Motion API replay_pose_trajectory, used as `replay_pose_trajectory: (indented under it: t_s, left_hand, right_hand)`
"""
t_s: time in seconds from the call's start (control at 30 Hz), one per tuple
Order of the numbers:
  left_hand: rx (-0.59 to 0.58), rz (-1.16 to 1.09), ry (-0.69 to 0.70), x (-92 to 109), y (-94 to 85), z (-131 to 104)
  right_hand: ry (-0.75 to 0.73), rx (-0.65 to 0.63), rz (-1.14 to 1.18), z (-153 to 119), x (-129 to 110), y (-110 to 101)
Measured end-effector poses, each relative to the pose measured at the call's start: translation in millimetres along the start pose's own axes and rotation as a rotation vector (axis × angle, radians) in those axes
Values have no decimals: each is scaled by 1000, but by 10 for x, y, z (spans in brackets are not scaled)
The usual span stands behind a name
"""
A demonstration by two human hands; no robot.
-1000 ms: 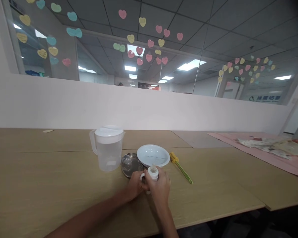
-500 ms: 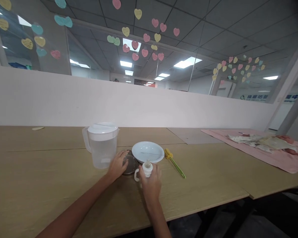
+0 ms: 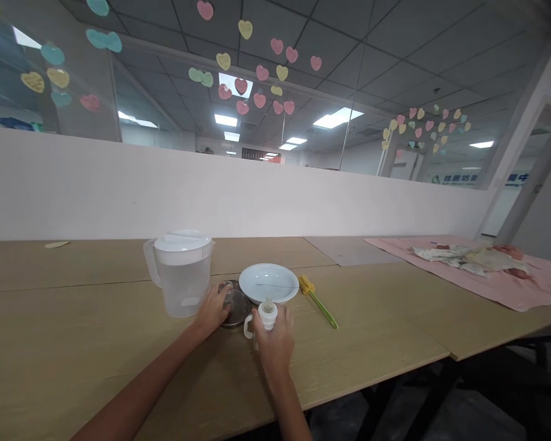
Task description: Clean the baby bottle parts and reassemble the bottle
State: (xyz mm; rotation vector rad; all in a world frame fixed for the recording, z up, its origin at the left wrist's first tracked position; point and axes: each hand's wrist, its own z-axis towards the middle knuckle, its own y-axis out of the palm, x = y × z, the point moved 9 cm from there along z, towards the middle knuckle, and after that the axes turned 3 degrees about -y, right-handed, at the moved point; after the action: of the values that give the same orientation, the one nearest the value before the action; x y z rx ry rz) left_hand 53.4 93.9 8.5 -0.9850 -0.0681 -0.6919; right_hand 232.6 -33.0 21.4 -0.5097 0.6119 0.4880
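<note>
My left hand [image 3: 214, 311] rests at the left rim of a dark, shiny round dish [image 3: 237, 306], its fingers on the edge. My right hand [image 3: 275, 335] is wrapped round a white baby bottle [image 3: 268, 313] with a clear nipple on top and a handle on its left side. Behind the bottle lies a shallow white bowl [image 3: 269, 283] with a thin dark line across it. A lidded clear pitcher [image 3: 185, 278] holding liquid stands left of the dish. To the right, a brush [image 3: 322, 306] with a yellow head and green handle lies on the table.
A pink cloth [image 3: 523, 291] with crumpled white cloth and a doll-like shape lies at the table's right. A small pale flat piece [image 3: 57, 245] is at the back left. Behind the table [image 3: 386, 324] are a white low wall and glass.
The view has turned slightly, shifting most things a little left. My left hand's fingers have shifted slightly on the dish's rim; my right hand still holds the bottle.
</note>
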Motion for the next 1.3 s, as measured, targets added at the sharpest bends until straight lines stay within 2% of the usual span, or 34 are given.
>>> replay_pose_trajectory:
  t_s: [0.1, 0.2, 0.3, 0.43, 0.5, 0.53, 0.6, 0.67, 0.73, 0.83, 1.0, 1.3]
  left_hand:
    - [-4, 76, 4, 38, 22, -3]
    - [1, 27, -46, 51, 3, -8]
    - [64, -139, -91, 171, -185, 2]
    - [289, -451, -53, 631, -723, 10]
    - [277, -551, 5, 956, -845, 19]
    - [256, -565, 44, 1120, -861, 18]
    - [171, -535, 141, 1421, -787, 0]
    - [108, -494, 207, 1593, -649, -37]
    - [90, -487, 211, 1618, -522, -65]
    - [89, -527, 178, 1552, -408, -79]
    - [87, -586, 158, 1512, -365, -88]
    - [34, -590, 39, 1397, -246, -91]
  right_hand:
    - [-1, -9, 2, -2, 0, 5]
    - [-2, -15, -9, -5, -2, 5]
    - [4, -14, -12, -4, -1, 2]
    - [-6, -18, -5, 0, -8, 8]
    - [-18, -21, -4, -2, -9, 16]
    - [-24, -22, -6, -5, -6, 21]
    - [-35, -9, -4, -13, 6, 24]
    - [-41, 13, 16, -22, 23, 25]
    - [-38, 26, 42, -29, 45, 32]
    - [-24, 15, 65, -32, 66, 56]
    - [-6, 31, 79, -24, 61, 20]
    - [122, -14, 96, -19, 105, 29]
